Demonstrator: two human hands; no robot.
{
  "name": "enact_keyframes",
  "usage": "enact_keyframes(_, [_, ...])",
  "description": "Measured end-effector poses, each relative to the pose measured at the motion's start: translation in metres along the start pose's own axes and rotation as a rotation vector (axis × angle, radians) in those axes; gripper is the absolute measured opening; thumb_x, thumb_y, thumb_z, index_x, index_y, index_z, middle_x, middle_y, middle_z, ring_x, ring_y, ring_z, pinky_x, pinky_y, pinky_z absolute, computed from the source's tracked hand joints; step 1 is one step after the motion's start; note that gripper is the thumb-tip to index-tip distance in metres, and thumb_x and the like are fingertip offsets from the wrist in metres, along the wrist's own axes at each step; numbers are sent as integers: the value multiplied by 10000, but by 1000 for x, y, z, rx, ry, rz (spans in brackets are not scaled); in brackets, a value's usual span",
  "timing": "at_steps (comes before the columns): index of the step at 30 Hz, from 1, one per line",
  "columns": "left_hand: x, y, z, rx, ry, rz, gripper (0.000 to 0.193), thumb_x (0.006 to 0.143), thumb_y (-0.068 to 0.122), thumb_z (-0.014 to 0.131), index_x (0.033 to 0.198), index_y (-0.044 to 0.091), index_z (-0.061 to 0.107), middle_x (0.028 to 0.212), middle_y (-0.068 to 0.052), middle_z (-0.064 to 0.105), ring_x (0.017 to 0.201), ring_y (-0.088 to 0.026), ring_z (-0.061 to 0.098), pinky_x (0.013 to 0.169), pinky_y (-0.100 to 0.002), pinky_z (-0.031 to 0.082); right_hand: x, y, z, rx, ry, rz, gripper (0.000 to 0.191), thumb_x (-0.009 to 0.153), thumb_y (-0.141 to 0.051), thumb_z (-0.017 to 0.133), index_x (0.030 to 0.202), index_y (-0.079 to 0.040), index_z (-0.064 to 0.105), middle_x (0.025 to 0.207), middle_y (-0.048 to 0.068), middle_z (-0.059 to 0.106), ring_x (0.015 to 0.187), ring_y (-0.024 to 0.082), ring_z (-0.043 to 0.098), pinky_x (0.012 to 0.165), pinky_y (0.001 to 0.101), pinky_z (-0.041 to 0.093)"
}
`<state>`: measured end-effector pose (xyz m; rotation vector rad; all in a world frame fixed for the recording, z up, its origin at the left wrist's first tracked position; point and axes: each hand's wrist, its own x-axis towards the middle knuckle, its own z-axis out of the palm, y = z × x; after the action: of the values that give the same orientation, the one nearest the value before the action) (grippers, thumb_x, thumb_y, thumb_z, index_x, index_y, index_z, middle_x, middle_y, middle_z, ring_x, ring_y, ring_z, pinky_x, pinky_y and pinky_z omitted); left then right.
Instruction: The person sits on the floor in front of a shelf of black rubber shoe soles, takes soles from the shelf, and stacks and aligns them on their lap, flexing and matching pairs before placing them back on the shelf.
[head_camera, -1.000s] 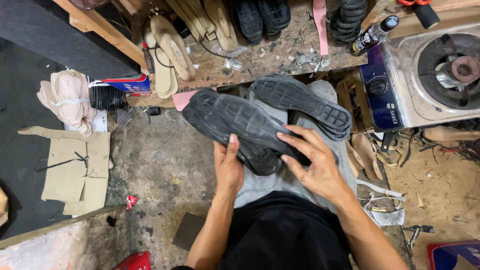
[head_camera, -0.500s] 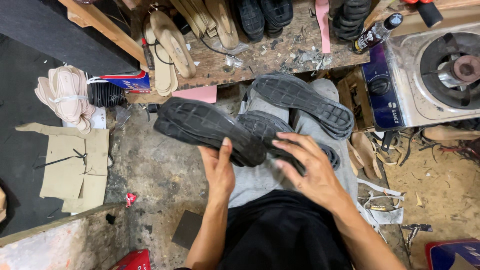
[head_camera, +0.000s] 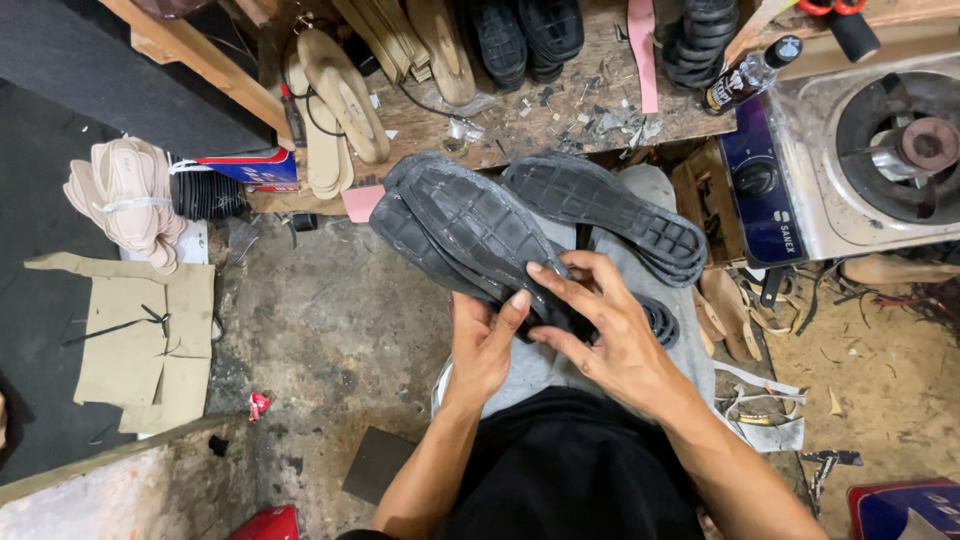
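Note:
I sit with black rubber shoe soles on my lap. My left hand (head_camera: 487, 340) grips the heel end of a black ridged sole (head_camera: 470, 225) from below, thumb up on its edge. My right hand (head_camera: 600, 325) lies on the same sole's heel end, fingers spread over it. A second black sole lies directly under the top one, edges showing along its left side. Another black sole (head_camera: 610, 210) rests on my right thigh, apart from the held one. Part of a further black sole (head_camera: 660, 322) peeks out beside my right hand.
A wooden bench (head_camera: 560, 115) ahead carries tan insoles (head_camera: 335, 100), dark soles and scraps. A gas stove (head_camera: 860, 150) stands at the right, a bottle (head_camera: 745, 75) beside it. Cardboard pieces (head_camera: 140, 340) and a bundle of pale insoles (head_camera: 125, 195) lie on the floor at left.
The held sole swung left and low half a second ago, then came back up and right toward the bench. My hands shifted on its heel end and now meet there.

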<state>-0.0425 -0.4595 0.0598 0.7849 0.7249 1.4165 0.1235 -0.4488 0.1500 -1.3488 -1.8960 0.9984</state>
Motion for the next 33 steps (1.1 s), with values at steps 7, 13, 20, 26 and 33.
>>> enact_keyframes(7, [14, 8, -8, 72, 24, -19, 522, 1038, -15, 583, 1502, -4, 346, 1404, -178, 581, 1295, -250, 578, 1129, -395, 442, 8, 19, -23, -146, 170, -197, 498, 846, -94, 796, 1329, -150, 688, 1377, 148, 578, 1258, 306, 611, 1032, 390, 503])
enact_keyframes(13, [26, 29, -14, -227, 64, -36, 553, 1029, 4, 509, 1538, 32, 291, 1472, -261, 546, 1351, -373, 572, 1175, -480, 446, 31, 59, -52, -416, 171, -152, 430, 863, -30, 720, 1290, -78, 713, 1478, 174, 571, 1356, 368, 521, 1143, 453, 396])
enact_keyframes(20, [23, 8, -8, -192, 120, -34, 499, 1051, -9, 516, 1525, 8, 361, 1488, -253, 542, 1351, -329, 572, 1184, -464, 430, 20, 47, -17, -204, 170, -182, 430, 847, -107, 776, 1266, -110, 682, 1471, 143, 551, 1383, 356, 527, 1168, 450, 419])
enact_keyframes(26, [20, -26, -11, -66, 131, -53, 499, 1032, -50, 611, 1491, 3, 422, 1424, -127, 574, 1312, -204, 544, 1155, -381, 407, 13, 25, 10, 4, 82, -39, 592, 757, -182, 849, 1319, -123, 673, 1376, 159, 565, 1222, 322, 613, 988, 382, 522])
enact_keyframes(33, [33, -4, -35, -151, 318, -21, 516, 1038, 31, 554, 1531, 31, 404, 1452, -94, 571, 1333, -202, 541, 1162, -380, 408, 0, 36, -23, -91, 131, -85, 515, 805, -93, 787, 1309, -99, 681, 1395, 137, 623, 1256, 315, 650, 1033, 380, 514])
